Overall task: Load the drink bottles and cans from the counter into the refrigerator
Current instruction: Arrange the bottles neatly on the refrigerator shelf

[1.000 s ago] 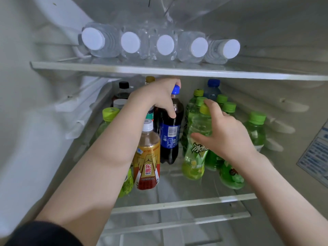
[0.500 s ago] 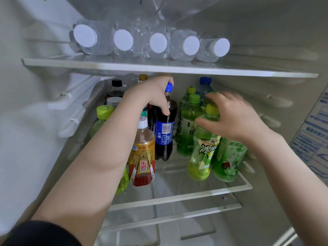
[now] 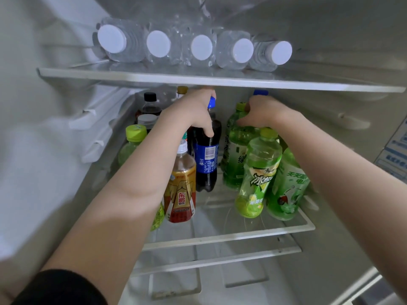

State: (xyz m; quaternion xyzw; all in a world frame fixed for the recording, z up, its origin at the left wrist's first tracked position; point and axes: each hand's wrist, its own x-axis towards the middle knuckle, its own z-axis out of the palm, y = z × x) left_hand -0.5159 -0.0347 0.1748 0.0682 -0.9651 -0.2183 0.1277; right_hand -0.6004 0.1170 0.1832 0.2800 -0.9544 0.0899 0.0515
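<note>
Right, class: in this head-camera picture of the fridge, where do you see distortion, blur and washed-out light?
Head view: the wide lens bows the white-edged glass upper shelf; the pale left wall is washed out and soft; the black sleeve is blurred; the blue-labelled dark cola bottle, gripped by the left hand, is sharp.

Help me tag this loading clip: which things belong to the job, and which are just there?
Job: left hand gripping the cola bottle; right hand holding the green tea bottle; amber bottle; water bottles; middle shelf.
Just there: wall sticker; side rails; lower shelf.
</note>
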